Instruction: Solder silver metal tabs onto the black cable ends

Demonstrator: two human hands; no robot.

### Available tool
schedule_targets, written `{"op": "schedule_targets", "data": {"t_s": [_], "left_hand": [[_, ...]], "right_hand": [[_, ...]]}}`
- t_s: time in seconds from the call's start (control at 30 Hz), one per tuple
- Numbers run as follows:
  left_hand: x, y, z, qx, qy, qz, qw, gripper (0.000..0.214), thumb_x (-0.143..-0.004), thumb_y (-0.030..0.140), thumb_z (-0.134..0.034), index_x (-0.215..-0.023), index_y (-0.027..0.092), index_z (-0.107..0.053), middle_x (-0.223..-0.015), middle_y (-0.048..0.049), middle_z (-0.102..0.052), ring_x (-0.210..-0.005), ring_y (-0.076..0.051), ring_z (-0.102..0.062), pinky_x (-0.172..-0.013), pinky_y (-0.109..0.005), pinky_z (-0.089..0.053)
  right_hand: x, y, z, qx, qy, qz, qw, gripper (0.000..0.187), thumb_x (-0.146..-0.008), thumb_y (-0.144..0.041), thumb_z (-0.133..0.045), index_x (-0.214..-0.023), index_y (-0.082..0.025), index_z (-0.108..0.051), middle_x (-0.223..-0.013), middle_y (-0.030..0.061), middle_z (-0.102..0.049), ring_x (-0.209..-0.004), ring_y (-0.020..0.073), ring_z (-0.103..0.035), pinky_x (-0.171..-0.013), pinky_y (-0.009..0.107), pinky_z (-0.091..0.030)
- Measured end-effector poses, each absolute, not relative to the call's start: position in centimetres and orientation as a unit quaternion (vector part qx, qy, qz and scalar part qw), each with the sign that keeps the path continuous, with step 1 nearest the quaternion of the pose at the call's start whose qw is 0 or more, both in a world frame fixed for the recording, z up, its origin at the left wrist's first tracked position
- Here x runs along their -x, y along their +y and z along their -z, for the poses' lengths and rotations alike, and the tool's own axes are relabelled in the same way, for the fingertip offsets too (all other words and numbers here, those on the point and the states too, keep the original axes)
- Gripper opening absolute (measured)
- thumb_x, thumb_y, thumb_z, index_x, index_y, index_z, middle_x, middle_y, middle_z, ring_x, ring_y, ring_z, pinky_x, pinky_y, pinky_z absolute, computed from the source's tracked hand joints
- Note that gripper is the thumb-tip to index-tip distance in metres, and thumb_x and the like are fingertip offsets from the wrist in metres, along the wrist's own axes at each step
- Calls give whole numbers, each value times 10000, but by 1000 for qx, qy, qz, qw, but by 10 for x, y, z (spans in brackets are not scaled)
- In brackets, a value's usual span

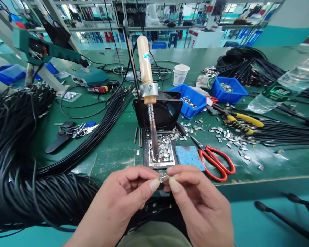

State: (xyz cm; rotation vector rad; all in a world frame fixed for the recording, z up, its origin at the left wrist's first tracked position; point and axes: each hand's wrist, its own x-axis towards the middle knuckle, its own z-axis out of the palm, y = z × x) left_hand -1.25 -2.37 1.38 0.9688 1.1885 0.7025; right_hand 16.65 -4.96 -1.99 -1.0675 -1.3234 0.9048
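Observation:
My left hand (121, 199) and my right hand (199, 199) meet at the front edge of the bench. Between their thumbs and fingertips they pinch a small silvery metal connector (163, 177), one hand at either side, and the fingertips partly cover it. Just beyond, the tip of a soldering iron (154, 137) with a wooden handle points down from a clamp. It ends over a small tray (151, 165) filled with loose metal connector pieces. A blue sponge (187, 156) and red-handled scissors (216, 163) lie right of the tray.
Bundled black cables (41, 192) fill the left side. Behind the iron stands a black fan (158, 111). Blue bins (193, 101) of metal parts, a paper cup (181, 73), yellow-handled pliers (243, 121) and a plastic bottle (275, 89) occupy the right. Keys (78, 130) lie left.

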Motion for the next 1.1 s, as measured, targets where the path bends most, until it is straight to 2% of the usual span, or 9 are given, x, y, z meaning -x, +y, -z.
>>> {"op": "schedule_targets", "data": {"t_s": [0.13, 0.2, 0.37, 0.5, 0.67, 0.87, 1.1], "left_hand": [[8, -35, -18, -446, 520, -303, 663, 178, -924, 383, -753, -906, 214, -804, -703, 25, -648, -645, -130, -490, -600, -240, -407], [9, -39, -21, -460, 511, -286, 667, 186, -939, 382, -730, -923, 208, -794, -713, 17, -655, -669, -144, -536, -628, -254, -436], [19, -36, -28, -500, 480, -236, 681, 217, -969, 378, -704, -865, 191, -744, -760, 17, -680, -729, -138, -569, -696, -250, -446], [23, -30, -27, -472, 434, -201, 741, 242, -977, 381, -697, -856, 171, -682, -770, 11, -705, -657, -106, -545, -634, -223, -425], [24, -38, -21, -450, 441, -224, 743, 198, -906, 339, -782, -991, 205, -663, -819, 40, -628, -664, -112, -525, -619, -234, -449], [25, -50, -23, -529, 506, -206, 649, 146, -933, 328, -708, -867, 199, -733, -691, 42, -578, -654, -138, -497, -614, -256, -399], [19, -53, -27, -574, 518, -202, 601, 184, -919, 293, -684, -767, 215, -751, -711, 32, -581, -669, -154, -488, -610, -271, -372]], "right_hand": [[-166, -56, 19, 460, -557, -438, 536, 89, -1019, -175, -611, -985, -251, -644, -877, -10, -663, -726, 122, -643, -641, 250, -547], [-167, -58, 19, 462, -560, -452, 518, 83, -1027, -192, -607, -973, -250, -630, -834, -20, -632, -667, 112, -596, -609, 249, -524], [-171, -66, 21, 441, -589, -450, 507, 90, -1021, -183, -610, -966, -251, -631, -881, -7, -620, -730, 125, -589, -626, 256, -511], [-171, -73, 19, 431, -579, -476, 503, 91, -1024, -191, -611, -952, -242, -634, -888, -4, -628, -699, 115, -586, -606, 247, -502], [-174, -77, 13, 467, -537, -497, 497, 129, -1027, -274, -625, -908, -223, -625, -864, 0, -631, -656, 111, -548, -586, 244, -469], [-193, -66, 0, 477, -500, -603, 399, 260, -1020, -427, -642, -876, -215, -599, -780, -34, -531, -701, 117, -460, -634, 237, -406], [-202, -51, -9, 428, -508, -707, 243, 276, -937, -460, -754, -930, -201, -657, -657, -84, -373, -598, 103, -267, -531, 273, -192]]}}
